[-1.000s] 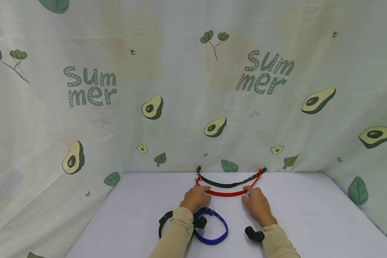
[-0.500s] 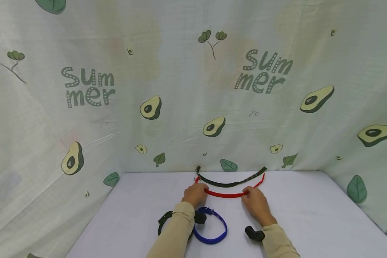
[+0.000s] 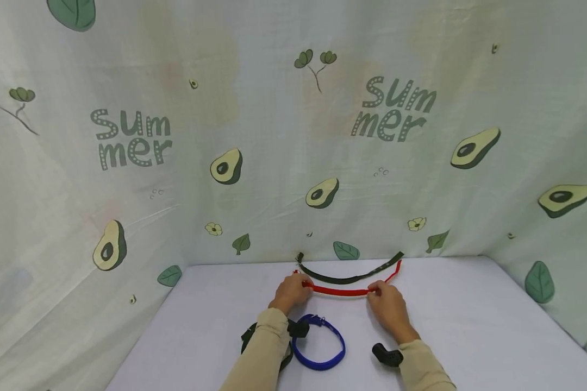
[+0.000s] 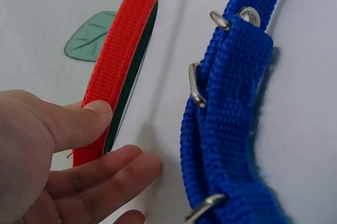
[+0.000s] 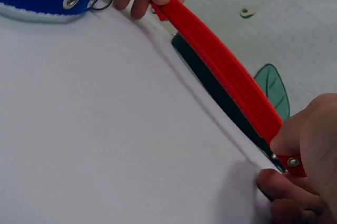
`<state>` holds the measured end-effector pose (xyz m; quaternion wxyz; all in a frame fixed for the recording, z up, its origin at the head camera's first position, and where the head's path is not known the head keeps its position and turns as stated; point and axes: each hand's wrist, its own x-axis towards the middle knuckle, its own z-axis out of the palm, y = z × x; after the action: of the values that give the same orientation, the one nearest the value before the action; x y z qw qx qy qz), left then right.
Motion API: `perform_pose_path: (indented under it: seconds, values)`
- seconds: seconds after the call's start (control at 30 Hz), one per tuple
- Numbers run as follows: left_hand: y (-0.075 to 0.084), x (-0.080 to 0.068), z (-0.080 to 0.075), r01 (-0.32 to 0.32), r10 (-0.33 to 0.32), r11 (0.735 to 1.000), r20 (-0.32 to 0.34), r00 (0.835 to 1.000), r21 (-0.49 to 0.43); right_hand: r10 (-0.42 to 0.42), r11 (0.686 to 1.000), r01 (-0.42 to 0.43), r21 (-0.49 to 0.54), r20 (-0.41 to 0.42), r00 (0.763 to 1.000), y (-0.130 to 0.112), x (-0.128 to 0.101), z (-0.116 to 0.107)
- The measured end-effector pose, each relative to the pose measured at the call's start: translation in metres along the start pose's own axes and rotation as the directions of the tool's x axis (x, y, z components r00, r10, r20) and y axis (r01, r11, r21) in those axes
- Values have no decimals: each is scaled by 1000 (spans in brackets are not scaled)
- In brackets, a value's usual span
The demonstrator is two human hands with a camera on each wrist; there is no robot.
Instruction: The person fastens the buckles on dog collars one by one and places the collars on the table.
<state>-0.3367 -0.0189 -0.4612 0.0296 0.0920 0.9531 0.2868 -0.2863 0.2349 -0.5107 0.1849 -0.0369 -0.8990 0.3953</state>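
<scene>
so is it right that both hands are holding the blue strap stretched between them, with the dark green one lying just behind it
Not quite: the strap held between the left hand and right hand is the red strap, as the head view shows. The blue strap lies looped nearer the person; the dark green strap does lie behind.

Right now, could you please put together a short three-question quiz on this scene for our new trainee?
1. True or false: both hands hold the red strap.
2. Which item lies nearest the person, between the two sleeves? A) the blue collar B) the dark green strap C) a yellow leash
3. Fill in: the dark green strap lies on the far side of the red strap, nearer the printed ____ backdrop.

Key:
1. True: the left hand pinches it near one end, the right hand near the other.
2. A
3. avocado
</scene>
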Motion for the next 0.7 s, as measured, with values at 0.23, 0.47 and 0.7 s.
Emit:
perform_pose_path:
  seconds: [0.23, 0.47, 0.7]
  values:
    - [-9, -22, -2, -40, 40, 999, -77, 996, 2, 210, 904, -225, 364, 83, 974, -3, -6, 5]
    - [-15, -34, 1, -33, 22, 997, -167, 986, -65, 306, 739, -300, 604, 97, 947, -8, -10, 4]
    - [-12, -47, 2, -28, -14, 982, -217, 976, -189, 310, 716, -308, 626, 109, 944, -16, -14, -3]
